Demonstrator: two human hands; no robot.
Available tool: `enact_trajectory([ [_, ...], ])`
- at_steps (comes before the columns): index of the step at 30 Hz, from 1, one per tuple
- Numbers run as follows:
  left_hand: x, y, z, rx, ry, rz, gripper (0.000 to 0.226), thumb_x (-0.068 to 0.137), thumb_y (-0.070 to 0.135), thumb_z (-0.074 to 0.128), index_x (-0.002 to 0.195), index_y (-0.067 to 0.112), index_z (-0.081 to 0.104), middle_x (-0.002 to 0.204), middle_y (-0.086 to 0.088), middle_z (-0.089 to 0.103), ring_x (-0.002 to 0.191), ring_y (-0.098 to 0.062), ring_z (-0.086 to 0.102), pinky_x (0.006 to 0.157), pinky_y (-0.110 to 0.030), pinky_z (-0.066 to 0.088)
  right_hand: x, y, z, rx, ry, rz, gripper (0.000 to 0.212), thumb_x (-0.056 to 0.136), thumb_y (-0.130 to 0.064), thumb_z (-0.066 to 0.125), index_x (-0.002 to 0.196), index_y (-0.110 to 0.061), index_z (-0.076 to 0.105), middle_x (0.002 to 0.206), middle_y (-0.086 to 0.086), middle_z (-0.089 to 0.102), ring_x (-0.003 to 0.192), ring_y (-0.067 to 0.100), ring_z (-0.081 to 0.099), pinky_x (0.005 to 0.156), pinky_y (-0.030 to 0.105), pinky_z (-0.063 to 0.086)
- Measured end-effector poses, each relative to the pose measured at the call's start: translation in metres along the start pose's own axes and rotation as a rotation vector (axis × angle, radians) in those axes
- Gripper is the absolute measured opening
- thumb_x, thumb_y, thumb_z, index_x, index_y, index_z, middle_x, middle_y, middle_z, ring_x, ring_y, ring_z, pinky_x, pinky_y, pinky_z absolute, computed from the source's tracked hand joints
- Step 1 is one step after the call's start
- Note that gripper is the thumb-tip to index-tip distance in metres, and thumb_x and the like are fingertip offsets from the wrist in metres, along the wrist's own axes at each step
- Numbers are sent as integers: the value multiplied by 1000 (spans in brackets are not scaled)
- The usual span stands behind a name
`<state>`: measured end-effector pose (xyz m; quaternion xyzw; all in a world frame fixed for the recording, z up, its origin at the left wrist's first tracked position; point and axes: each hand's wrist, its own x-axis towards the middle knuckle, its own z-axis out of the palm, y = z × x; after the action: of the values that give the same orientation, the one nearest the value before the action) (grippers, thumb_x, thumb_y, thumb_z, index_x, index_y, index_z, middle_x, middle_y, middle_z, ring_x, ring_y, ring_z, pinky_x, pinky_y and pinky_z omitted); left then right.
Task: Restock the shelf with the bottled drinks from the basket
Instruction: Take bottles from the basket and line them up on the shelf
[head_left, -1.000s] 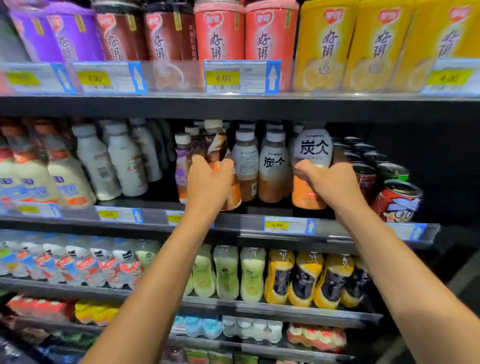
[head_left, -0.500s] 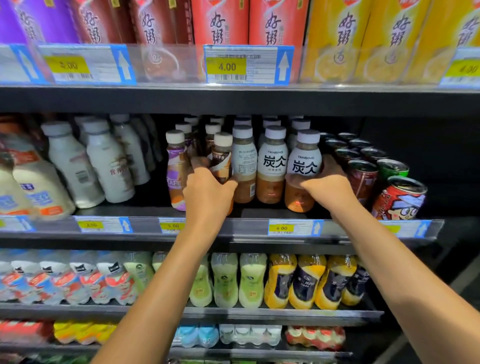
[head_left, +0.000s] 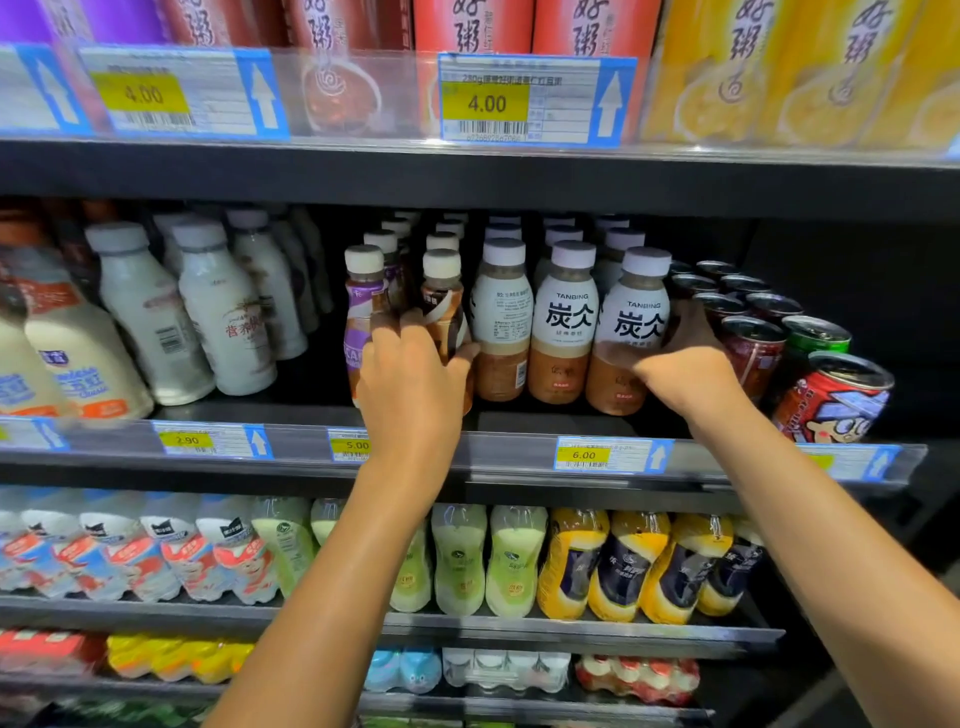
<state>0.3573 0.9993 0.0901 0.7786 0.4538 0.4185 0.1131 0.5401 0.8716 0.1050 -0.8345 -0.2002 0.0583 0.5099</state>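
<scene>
Head camera view of a shop's chilled drinks rack, where I stood facing dark metal shelves edged with clear price strips. On the middle shelf (head_left: 291, 413), white milk bottles (head_left: 223, 317) filled the left side, brown-and-white Tanbing bottles stood in rows at the centre, and red and green cans (head_left: 831, 395) crowded the right. Porridge tubs (head_left: 587, 26) in purple, red and yellow lined the shelf above; pale green and yellow bottles lay packed on the one below.

My left hand (head_left: 413, 379) was wrapped around the lower half of a brown coffee bottle (head_left: 442, 306) with a cream cap, which stood upright at the shelf's front, just beside a purple-labelled bottle (head_left: 363, 306). My right hand (head_left: 685, 371) was curled about the lower body of the front right Tanbing bottle (head_left: 636, 317), thumb across its brown base, fingers behind it against the cans. That bottle also stood upright on the shelf, touching its neighbour in the row.
</scene>
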Motion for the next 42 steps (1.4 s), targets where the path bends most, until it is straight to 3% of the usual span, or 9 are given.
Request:
enact_trajectory([
  [6,0,-1,0,58,22,28,44,89,46,66,89,2,62,92,-11,50,85,-30,48,67,-36,34,0,-4,0,-66,-17,0,68,82,-34,79,134,-1,49,115,7,59,105,24,57,77,26,37],
  [13,2,-2,-2,29,-7,-6,45,90,45,65,87,0,63,87,-8,39,77,-24,35,67,-37,31,5,-10,0,-138,-42,-23,80,82,-44,77,143,-9,39,142,10,54,128,27,52,79,21,32],
  [20,1,-8,-2,32,-20,2,45,92,48,61,83,4,59,85,-6,40,76,-22,37,66,-35,32,8,-8,7,-62,12,-96,74,74,-34,84,133,-13,45,131,10,62,120,32,58,98,42,50],
  [26,0,-8,-3,21,-52,-2,39,94,46,59,79,12,47,84,-4,40,75,-22,39,66,-34,32,8,-9,10,-70,19,-98,71,78,-31,82,135,-11,44,130,10,62,120,32,59,96,40,50],
  [31,1,-12,1,-11,-45,-9,45,92,51,59,87,7,55,84,-5,45,75,-25,43,66,-36,36,8,-8,9,-52,17,-98,71,76,-30,83,133,-11,45,129,8,63,118,30,60,97,41,50],
  [35,0,-11,-7,-80,-44,-51,42,92,50,59,86,12,43,82,-5,52,74,-28,50,64,-38,39,0,-11,3,-182,-16,-76,75,80,-43,78,135,-6,44,133,13,59,123,34,55,96,37,46],
  [37,-4,-10,-10,-83,8,21,33,96,43,54,88,12,46,81,-5,53,73,-29,52,63,-36,36,-12,-13,-4,-400,-33,-75,57,89,-50,63,116,0,57,119,17,63,111,36,57,82,34,42],
  [39,-8,-5,-12,-62,38,162,28,98,37,50,89,11,57,84,-5,57,73,-30,55,63,-35,34,-28,-16,-9,-577,-9,-138,42,95,-43,54,79,-4,56,91,15,63,92,35,59,70,33,38],
  [42,-15,15,-14,-92,-36,370,27,99,35,49,84,16,62,81,0,61,71,-29,59,60,-36,40,-58,-18,-16,-789,46,-290,38,101,-41,43,81,-10,53,84,6,56,92,33,59,65,34,35],
])
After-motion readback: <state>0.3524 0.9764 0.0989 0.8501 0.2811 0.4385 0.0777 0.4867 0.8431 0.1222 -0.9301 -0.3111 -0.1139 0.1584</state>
